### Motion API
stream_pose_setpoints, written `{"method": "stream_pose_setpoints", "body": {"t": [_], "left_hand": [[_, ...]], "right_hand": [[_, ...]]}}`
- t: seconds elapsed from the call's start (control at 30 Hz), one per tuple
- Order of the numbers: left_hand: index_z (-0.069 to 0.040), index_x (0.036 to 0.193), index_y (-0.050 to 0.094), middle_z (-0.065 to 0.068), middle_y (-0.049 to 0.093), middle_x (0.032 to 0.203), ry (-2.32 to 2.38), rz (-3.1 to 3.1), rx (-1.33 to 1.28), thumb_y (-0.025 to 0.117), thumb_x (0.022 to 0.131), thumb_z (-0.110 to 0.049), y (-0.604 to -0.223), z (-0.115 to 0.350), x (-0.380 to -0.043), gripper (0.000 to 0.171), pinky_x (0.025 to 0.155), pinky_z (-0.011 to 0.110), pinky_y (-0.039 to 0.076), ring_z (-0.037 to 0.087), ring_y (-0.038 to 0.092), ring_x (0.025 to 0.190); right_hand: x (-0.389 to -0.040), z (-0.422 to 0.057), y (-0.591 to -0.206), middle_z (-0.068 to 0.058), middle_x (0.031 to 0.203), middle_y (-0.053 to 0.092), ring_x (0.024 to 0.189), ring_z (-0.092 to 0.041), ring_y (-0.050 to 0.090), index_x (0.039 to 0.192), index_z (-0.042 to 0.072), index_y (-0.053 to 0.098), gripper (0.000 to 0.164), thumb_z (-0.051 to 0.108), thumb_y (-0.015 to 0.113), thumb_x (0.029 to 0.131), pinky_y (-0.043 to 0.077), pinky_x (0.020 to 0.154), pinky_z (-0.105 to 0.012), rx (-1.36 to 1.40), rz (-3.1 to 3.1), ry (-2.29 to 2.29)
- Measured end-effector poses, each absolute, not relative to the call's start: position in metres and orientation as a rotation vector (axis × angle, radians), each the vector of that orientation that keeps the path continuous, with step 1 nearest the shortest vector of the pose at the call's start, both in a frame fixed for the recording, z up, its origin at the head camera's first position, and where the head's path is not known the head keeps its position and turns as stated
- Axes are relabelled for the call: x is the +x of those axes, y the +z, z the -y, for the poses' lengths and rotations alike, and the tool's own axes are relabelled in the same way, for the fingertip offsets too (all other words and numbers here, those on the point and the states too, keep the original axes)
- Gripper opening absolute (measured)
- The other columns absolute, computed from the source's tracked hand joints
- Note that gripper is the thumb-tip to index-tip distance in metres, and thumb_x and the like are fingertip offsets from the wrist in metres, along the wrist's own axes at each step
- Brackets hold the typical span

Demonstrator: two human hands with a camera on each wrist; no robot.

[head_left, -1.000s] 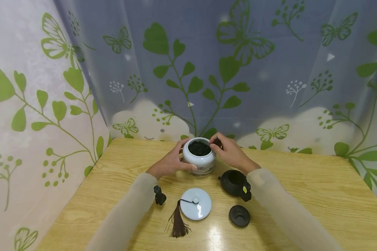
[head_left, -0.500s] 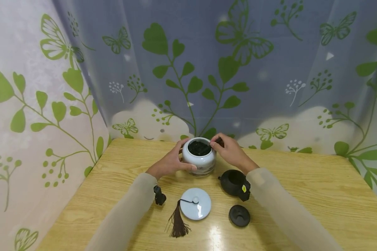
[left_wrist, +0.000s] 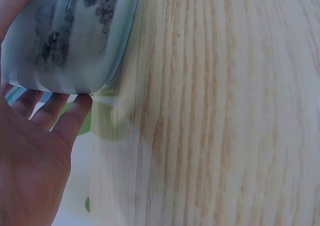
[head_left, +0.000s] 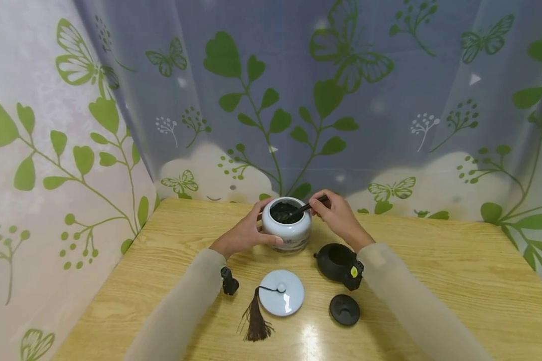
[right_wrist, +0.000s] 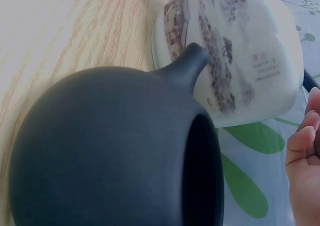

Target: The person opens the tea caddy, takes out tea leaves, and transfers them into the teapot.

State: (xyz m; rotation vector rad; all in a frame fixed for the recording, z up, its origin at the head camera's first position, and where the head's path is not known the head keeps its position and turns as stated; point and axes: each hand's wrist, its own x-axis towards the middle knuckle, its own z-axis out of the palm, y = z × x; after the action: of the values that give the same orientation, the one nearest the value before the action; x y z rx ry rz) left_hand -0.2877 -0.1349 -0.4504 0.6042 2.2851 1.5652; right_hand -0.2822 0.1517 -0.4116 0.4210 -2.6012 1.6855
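A white ceramic tea jar (head_left: 286, 235), filled with dark tea leaves, stands uncovered near the table's back edge. My left hand (head_left: 249, 231) grips its left side, thumb across the front and fingers round the back. In the left wrist view, the fingers of the left hand (left_wrist: 35, 156) touch the jar's painted wall (left_wrist: 70, 40). My right hand (head_left: 339, 216), right of the rim, pinches the handle of a slim dark tea spoon (head_left: 308, 206). The spoon slants over the rim, its lower end down among the leaves. In the right wrist view, the fingers (right_wrist: 302, 143) show beside the jar.
A black lidless teapot (head_left: 334, 263) stands below the right forearm, its spout toward the jar. Nearer lie its round black lid (head_left: 344, 311) and the jar's pale lid (head_left: 282, 296) with a brown tassel (head_left: 257, 321). A patterned curtain (head_left: 271, 100) hangs behind the table.
My right hand has drawn back slightly to the right and turned, so more of the spoon now shows across the rim. My left hand and the jar stay put.
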Motion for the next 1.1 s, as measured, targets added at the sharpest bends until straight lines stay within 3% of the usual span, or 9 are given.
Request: {"method": "stream_pose_setpoints", "body": {"t": [0.17, 0.63, 1.1], "left_hand": [[-0.023, 0.177, 0.011, 0.004, 0.021, 0.181, 1.571, -2.279, 0.606, 0.094, 0.089, -0.024, -0.451, 0.135, -0.287, 0.121, 0.133, 0.058, 0.032, 0.036, 0.020, 0.168], [-0.025, 0.177, 0.010, 0.002, 0.021, 0.181, 1.580, -2.261, 0.611, 0.094, 0.089, -0.027, -0.451, 0.136, -0.288, 0.121, 0.133, 0.058, 0.034, 0.036, 0.019, 0.169], [-0.024, 0.177, 0.010, 0.003, 0.021, 0.181, 1.582, -2.255, 0.603, 0.093, 0.090, -0.023, -0.450, 0.136, -0.286, 0.120, 0.133, 0.057, 0.033, 0.034, 0.018, 0.169]], "right_hand": [[-0.282, -0.158, -0.412, -0.015, 0.103, 0.074, 0.085, -0.014, 0.062, 0.128, 0.000, 0.064, 0.034, 0.031, 0.060, 0.115, 0.054, 0.074, -0.024, 0.382, 2.552, 1.748], [-0.279, -0.174, -0.407, 0.007, 0.092, 0.072, 0.084, -0.010, 0.062, 0.127, -0.002, 0.061, 0.035, 0.030, 0.060, 0.114, 0.054, 0.076, -0.022, 0.360, 2.437, 1.878], [-0.265, -0.199, -0.403, 0.002, 0.098, 0.070, 0.084, -0.013, 0.061, 0.126, 0.000, 0.059, 0.036, 0.035, 0.058, 0.115, 0.052, 0.079, -0.026, 0.422, 2.423, 1.893]]}}
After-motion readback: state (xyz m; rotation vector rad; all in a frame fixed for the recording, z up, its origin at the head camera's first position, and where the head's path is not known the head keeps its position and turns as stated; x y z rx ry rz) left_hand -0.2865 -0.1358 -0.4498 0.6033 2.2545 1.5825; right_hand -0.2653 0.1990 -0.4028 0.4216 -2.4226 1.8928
